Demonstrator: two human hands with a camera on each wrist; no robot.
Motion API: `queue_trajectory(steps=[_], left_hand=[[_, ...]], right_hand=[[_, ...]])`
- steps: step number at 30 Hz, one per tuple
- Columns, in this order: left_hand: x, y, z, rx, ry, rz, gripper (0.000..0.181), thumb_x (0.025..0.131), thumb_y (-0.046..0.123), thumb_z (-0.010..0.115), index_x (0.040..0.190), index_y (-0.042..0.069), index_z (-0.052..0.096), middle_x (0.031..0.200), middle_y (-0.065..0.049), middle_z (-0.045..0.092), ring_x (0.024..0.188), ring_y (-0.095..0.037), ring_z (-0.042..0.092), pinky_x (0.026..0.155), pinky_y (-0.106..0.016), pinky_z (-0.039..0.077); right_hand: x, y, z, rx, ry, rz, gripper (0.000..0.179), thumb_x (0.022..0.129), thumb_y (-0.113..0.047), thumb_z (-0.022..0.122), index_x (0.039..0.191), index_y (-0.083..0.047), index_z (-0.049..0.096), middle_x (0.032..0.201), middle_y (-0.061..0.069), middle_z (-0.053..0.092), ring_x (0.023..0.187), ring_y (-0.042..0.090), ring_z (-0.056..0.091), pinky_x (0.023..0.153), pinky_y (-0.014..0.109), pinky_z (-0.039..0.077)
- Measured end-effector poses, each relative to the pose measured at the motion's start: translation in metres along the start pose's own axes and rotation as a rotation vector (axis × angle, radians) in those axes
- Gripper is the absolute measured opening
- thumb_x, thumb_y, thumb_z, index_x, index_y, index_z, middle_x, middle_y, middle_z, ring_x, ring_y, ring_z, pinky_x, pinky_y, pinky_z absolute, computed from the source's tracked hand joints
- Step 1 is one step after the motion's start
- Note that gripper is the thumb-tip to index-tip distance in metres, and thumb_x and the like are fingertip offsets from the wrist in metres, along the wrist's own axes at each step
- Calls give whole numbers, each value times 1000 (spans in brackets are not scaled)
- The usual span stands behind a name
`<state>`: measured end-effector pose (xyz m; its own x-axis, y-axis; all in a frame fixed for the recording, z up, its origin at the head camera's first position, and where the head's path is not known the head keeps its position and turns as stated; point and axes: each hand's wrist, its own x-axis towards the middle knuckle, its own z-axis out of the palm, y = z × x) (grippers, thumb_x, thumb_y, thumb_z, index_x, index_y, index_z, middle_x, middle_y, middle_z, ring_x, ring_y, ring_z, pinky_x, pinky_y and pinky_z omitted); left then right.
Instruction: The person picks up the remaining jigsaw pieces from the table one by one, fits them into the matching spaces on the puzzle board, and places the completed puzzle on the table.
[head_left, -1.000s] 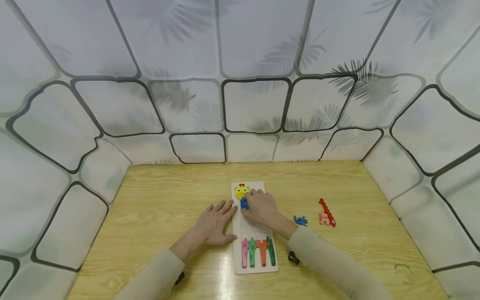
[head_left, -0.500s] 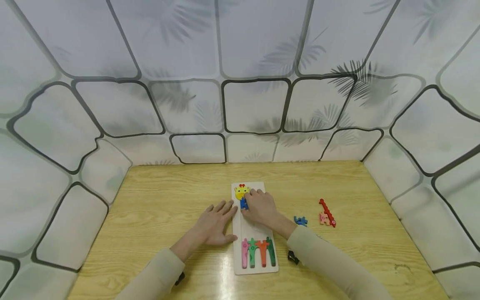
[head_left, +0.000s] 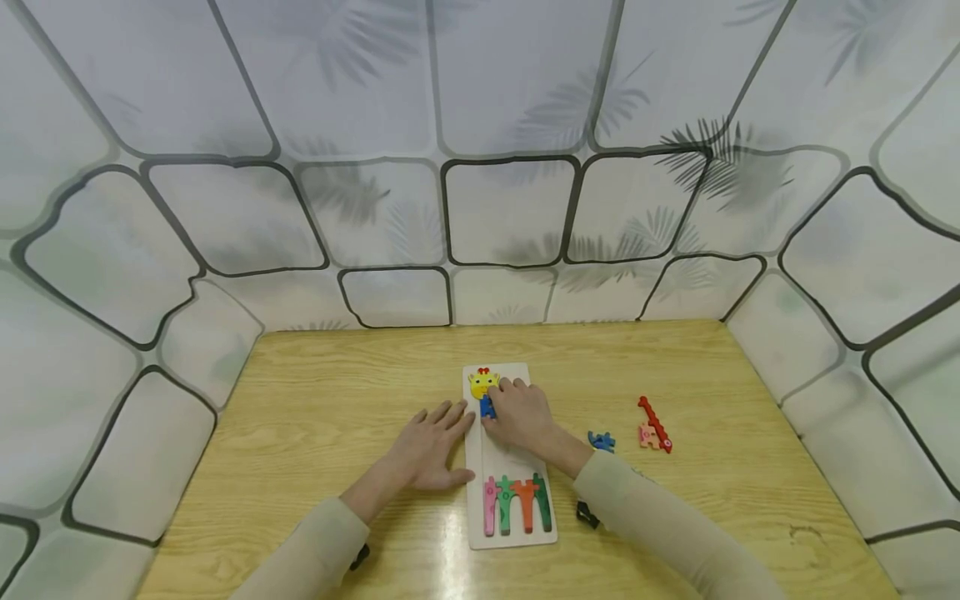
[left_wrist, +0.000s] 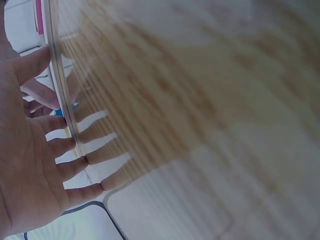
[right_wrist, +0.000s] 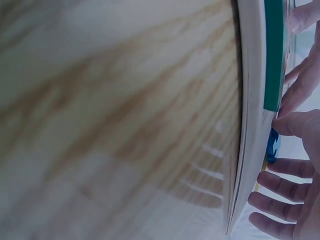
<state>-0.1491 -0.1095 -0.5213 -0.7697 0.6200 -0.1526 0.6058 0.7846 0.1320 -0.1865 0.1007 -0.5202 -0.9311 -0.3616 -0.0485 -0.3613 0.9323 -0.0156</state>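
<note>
A white puzzle board (head_left: 513, 460) lies lengthwise on the table. My right hand (head_left: 521, 412) pinches a blue puzzle piece (head_left: 487, 407) between thumb and index finger, just below a yellow giraffe head piece (head_left: 483, 383) on the board. In the right wrist view the blue piece (right_wrist: 272, 145) shows between thumb and forefinger. My left hand (head_left: 431, 446) lies spread with straight fingers touching the board's left edge. Pink (head_left: 490, 506), green (head_left: 505, 506), orange (head_left: 527, 506) and dark green (head_left: 542, 503) leg pieces stand in a row at the board's near end.
Right of the board lie a blue piece (head_left: 602, 441), partly beside my right sleeve, a pink piece (head_left: 648, 437) and a long red piece (head_left: 656, 425). Patterned walls (head_left: 510, 212) enclose the wooden table (head_left: 337, 375) at the back and sides.
</note>
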Motion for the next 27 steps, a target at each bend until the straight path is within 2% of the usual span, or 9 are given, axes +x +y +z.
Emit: queue_trajectory(steps=[27], left_hand=[[-1,0,1,6,-1,-2,95,92,73,57,165,14,38,174,-12,33,158,-39,39,121,-63,41]], right_hand=[[-2,-1,0,-25,-1,0,54,97,-56,69,133,-16,70,126,8,71,106,25,68,89,43,61]])
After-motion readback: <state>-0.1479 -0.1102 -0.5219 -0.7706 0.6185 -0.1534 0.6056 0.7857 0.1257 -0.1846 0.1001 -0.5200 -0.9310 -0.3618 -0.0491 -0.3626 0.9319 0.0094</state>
